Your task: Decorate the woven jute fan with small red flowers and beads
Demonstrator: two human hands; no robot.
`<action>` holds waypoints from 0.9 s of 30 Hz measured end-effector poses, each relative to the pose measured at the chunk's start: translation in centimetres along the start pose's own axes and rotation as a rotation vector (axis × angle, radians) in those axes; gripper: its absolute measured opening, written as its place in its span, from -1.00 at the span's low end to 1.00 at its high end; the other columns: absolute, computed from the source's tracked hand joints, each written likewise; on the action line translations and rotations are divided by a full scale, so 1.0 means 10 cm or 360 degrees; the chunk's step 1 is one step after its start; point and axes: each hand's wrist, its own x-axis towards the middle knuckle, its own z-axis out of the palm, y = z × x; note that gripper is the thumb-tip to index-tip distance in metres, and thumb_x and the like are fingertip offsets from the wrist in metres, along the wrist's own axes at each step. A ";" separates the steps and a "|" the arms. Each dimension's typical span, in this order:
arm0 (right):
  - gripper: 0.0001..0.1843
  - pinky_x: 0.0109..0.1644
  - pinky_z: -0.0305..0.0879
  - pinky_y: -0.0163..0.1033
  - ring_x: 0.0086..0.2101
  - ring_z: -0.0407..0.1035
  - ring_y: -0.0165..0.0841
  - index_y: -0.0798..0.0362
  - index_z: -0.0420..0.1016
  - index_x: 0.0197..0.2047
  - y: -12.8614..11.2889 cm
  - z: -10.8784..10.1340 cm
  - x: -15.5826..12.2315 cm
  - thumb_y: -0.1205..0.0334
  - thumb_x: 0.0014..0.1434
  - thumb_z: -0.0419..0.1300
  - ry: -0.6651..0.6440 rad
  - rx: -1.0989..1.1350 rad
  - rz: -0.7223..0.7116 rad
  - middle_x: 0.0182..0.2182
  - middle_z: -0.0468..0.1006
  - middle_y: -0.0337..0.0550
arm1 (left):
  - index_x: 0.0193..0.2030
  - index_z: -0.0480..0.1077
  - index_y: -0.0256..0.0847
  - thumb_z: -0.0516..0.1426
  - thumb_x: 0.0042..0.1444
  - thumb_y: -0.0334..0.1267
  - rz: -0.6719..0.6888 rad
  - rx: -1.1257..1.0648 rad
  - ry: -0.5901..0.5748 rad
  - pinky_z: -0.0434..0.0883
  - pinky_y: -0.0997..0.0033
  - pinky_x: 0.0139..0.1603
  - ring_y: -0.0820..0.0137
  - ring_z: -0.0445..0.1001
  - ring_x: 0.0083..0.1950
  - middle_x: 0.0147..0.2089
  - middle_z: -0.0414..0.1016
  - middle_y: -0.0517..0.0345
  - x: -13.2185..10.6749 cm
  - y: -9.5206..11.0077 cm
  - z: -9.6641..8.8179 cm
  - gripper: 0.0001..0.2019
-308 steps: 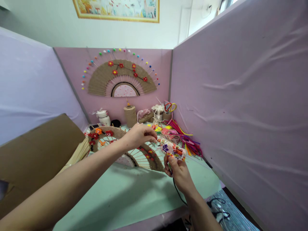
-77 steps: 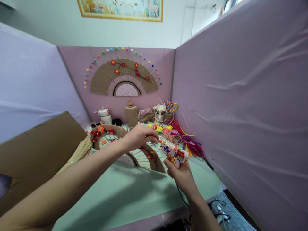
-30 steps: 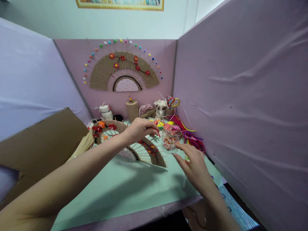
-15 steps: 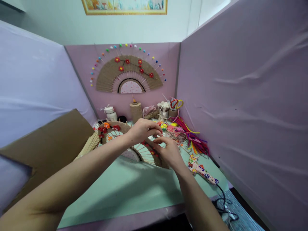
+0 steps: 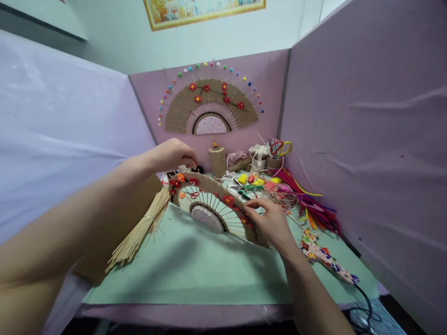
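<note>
A decorative fan [image 5: 226, 200] of burlap and thin sticks, with red and orange flowers on its band, stands tilted up on the green table top. My right hand [image 5: 268, 221] pinches its burlap band on the right side, thumb in front. My left hand [image 5: 176, 154] hovers above the fan's upper left edge, fingers curled together and pointing down. Whatever may be between those fingertips is hidden. A pale half-round piece [image 5: 206, 217] edged in black forms the fan's lower centre.
A bundle of thin sticks [image 5: 139, 232] lies left, beside brown cardboard [image 5: 94, 260]. On the right are a flower-patterned glue gun [image 5: 324, 258] with a cord and bright pipe cleaners [image 5: 307, 200]. Behind stand a twine spool [image 5: 217, 160] and scissors [image 5: 281, 148]. A larger fan [image 5: 213, 100] hangs on the back panel.
My left hand has moved left, from beside my right hand to above the fan's left end. My right hand stays at the fan's right side. The view has shifted and tilted.
</note>
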 end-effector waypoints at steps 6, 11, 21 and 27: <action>-0.85 -0.13 0.26 -0.13 -0.22 0.48 -0.17 -0.05 0.60 -0.40 -0.02 -0.01 -0.02 0.11 0.03 0.23 -0.0005 -0.0023 -0.0023 -0.35 0.65 -0.16 | -0.33 0.59 -0.16 0.10 0.19 -0.30 0.0146 0.0271 -0.0049 0.28 0.60 -0.30 0.53 0.50 -0.40 -0.36 0.64 0.22 -0.04 0.06 0.06 -0.79; -0.85 -0.14 0.26 -0.13 -0.22 0.48 -0.17 -0.05 0.61 -0.39 0.01 0.01 -0.03 0.11 0.04 0.24 -0.0003 -0.0023 -0.0042 -0.35 0.65 -0.15 | -0.32 0.58 -0.16 0.09 0.21 -0.30 0.0212 0.0339 -0.0062 0.28 0.58 -0.31 0.51 0.49 -0.39 -0.36 0.63 0.19 -0.04 -0.02 0.11 -0.79; -0.86 -0.09 0.26 -0.10 -0.21 0.48 -0.17 -0.05 0.59 -0.40 0.00 0.00 -0.03 0.12 0.04 0.23 -0.0022 -0.0005 -0.0038 -0.34 0.65 -0.15 | -0.31 0.56 -0.16 0.10 0.22 -0.32 0.0272 0.0380 -0.0138 0.28 0.57 -0.31 0.49 0.50 -0.37 -0.35 0.62 0.18 -0.03 -0.04 0.13 -0.80; -0.87 -0.07 0.27 -0.10 -0.21 0.48 -0.18 -0.05 0.59 -0.39 0.01 0.00 -0.03 0.13 0.05 0.23 -0.0032 -0.0007 -0.0056 -0.33 0.65 -0.16 | -0.31 0.56 -0.18 0.12 0.20 -0.33 0.0269 0.0402 -0.0152 0.28 0.57 -0.31 0.49 0.50 -0.37 -0.35 0.62 0.17 -0.03 -0.04 0.12 -0.83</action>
